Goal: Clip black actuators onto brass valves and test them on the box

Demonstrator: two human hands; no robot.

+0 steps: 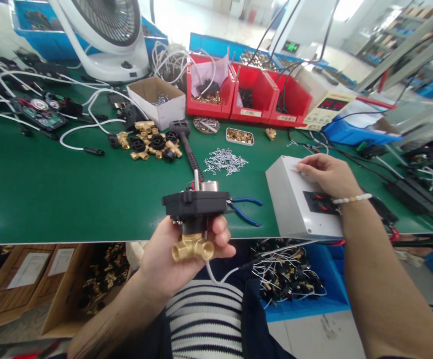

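Observation:
My left hand [179, 254] holds a black valve actuator [196, 203] from below, its brass fitting [193, 248] resting over the palm. A white cable hangs from the actuator toward the lower right. My right hand [326, 173] is on top of a grey control box [289, 192], thumb and index finger pinched at a small part near the box's far edge; the fingers mostly cover that part. Blue-handled pliers [246, 211] lie just right of the actuator. Behind it, a black screwdriver-like tool [188, 147] lies on the green table [119, 184].
Silver clips [224, 161] lie in a loose pile mid-table. Brass fittings [147, 141] sit left of them. Red bins [253, 94], a cardboard box [160, 104] and a white fan [113, 45] stand behind. A blue crate [294, 309] of wired parts is below the table edge.

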